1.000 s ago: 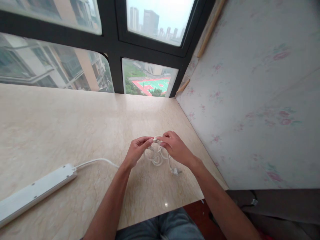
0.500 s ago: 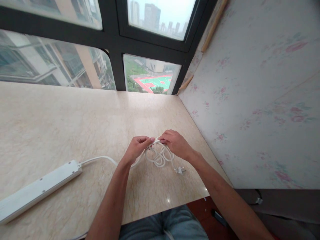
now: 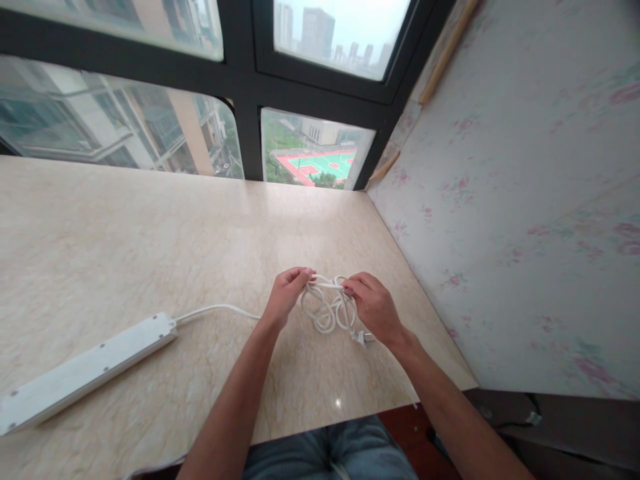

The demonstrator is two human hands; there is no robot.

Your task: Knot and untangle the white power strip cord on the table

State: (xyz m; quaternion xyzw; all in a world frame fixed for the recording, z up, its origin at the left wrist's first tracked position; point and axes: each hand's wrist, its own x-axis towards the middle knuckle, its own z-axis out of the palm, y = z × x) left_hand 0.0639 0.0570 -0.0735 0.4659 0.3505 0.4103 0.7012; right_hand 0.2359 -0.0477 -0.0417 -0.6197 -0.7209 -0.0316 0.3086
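Observation:
A tangled white power cord (image 3: 325, 320) lies in loops on the marble-look sill, and both hands pinch strands at its far side. My left hand (image 3: 289, 291) is closed on the cord at the left of the loops. Closed on it at the right is my right hand (image 3: 373, 303), a short stretch of cord spanning between them. The plug (image 3: 361, 338) rests just below the loops, near my right wrist, prongs pointing right. Leftward, the cord passes behind my left forearm to a white power strip (image 3: 90, 367), which lies with its screwed face up.
The sill (image 3: 175, 233) runs to a dark window frame (image 3: 245, 120) at the back. A flowered wall (image 3: 500, 200) bounds it on the right. Its front edge is close to my legs (image 3: 330, 453). Another cable (image 3: 530, 419) lies low at the right.
My hands have moved apart, widening the stretch of cord between them. The camera view has shifted slightly left, so the whole scene sits farther right.

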